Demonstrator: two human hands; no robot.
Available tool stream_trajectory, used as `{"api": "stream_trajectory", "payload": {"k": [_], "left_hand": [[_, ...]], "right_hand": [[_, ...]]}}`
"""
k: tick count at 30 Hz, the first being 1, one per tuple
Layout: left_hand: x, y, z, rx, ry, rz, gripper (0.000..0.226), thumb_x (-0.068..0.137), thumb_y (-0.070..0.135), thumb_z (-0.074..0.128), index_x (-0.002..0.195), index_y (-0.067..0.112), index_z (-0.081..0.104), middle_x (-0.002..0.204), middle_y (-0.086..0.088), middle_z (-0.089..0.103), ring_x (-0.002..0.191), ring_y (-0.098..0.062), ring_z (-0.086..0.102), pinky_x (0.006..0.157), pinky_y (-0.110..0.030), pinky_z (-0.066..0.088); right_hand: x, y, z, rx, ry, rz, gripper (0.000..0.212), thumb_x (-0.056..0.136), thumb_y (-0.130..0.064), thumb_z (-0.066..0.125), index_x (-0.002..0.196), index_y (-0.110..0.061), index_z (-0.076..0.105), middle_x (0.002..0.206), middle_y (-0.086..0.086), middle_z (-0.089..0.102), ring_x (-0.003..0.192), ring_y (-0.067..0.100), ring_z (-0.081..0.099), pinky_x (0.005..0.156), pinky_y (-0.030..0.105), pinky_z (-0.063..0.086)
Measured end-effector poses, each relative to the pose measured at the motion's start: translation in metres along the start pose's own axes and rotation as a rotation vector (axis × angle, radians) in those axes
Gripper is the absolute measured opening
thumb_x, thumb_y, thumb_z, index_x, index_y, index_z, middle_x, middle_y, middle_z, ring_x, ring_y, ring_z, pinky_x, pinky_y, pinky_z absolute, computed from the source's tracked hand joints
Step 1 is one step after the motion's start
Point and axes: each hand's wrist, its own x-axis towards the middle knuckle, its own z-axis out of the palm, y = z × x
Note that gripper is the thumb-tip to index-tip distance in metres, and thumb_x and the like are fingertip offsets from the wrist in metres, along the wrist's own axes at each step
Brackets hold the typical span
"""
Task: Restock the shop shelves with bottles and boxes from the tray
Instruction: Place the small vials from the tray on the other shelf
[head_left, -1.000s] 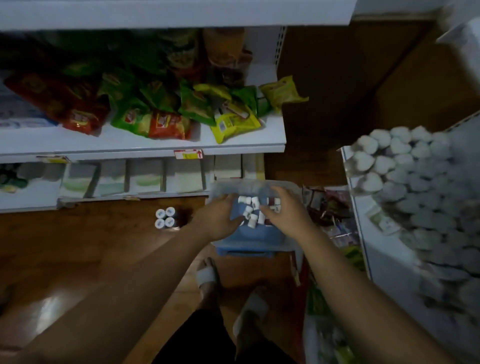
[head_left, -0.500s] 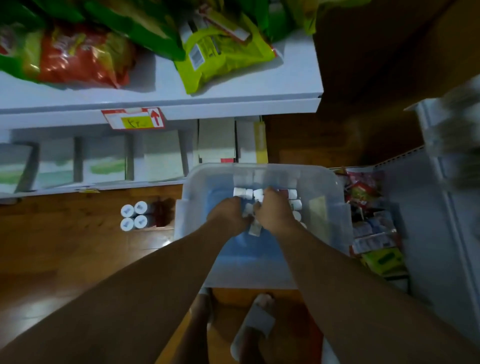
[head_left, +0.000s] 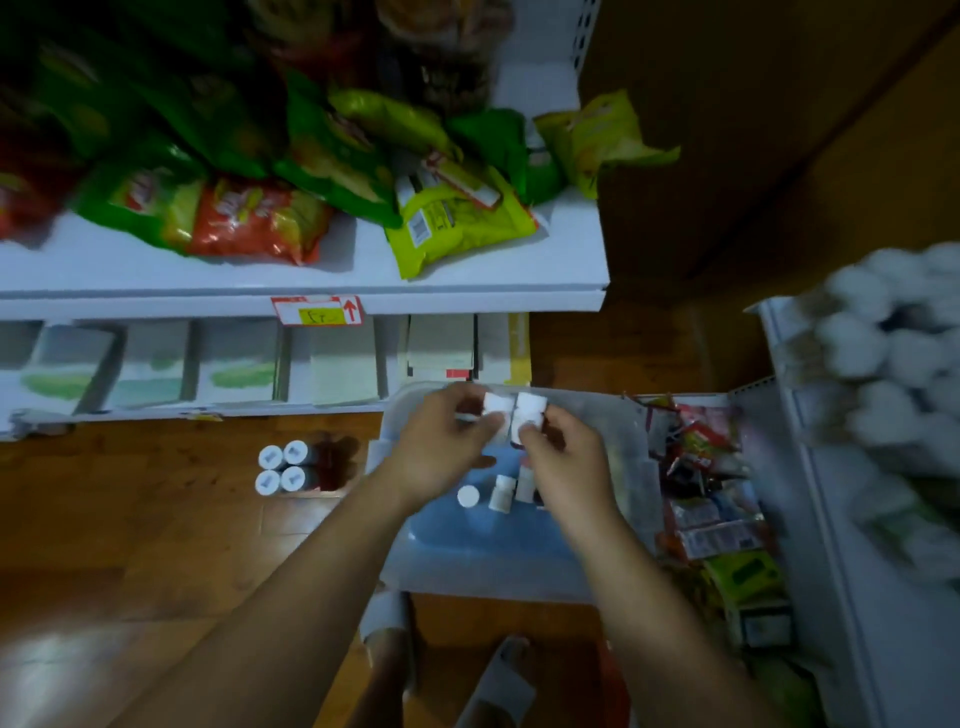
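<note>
- Left hand (head_left: 441, 447) fingers curled around a white-capped bottle (head_left: 494, 410), held above the clear tray (head_left: 519, 566)
- Right hand (head_left: 563, 457) pinches a second bottle (head_left: 530, 410), touching the first
- Loose bottles (head_left: 501, 491) lie in the tray
- Four bottles (head_left: 283, 466) stand on the floor below the shelf (head_left: 311, 301)

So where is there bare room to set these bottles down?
Bare strip along the snack shelf front edge, between the red bag and yellow bag. Open floor left of the four bottles. The box shelf is crowded.
</note>
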Motion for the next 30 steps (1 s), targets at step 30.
{"api": "stream_trajectory", "payload": {"k": [30], "left_hand": [[-0.345, 0.349, -0.09, -0.647, -0.102, 0.656, 0.045, 0.095, 0.005, 0.058, 0.138, 0.014, 0.066, 0.12, -0.024, 0.072, 0.101, -0.027, 0.07, 0.078, -0.028, 0.061]], "right_hand": [[-0.283, -0.354, -0.167, 0.936, -0.579, -0.383, 0.035, 0.107, -0.012, 0.045, 0.138, -0.013, 0.062, 0.115, 0.024, 0.065, 0.075, 0.021, 0.06, 0.067, 0.032, 0.046]]}}
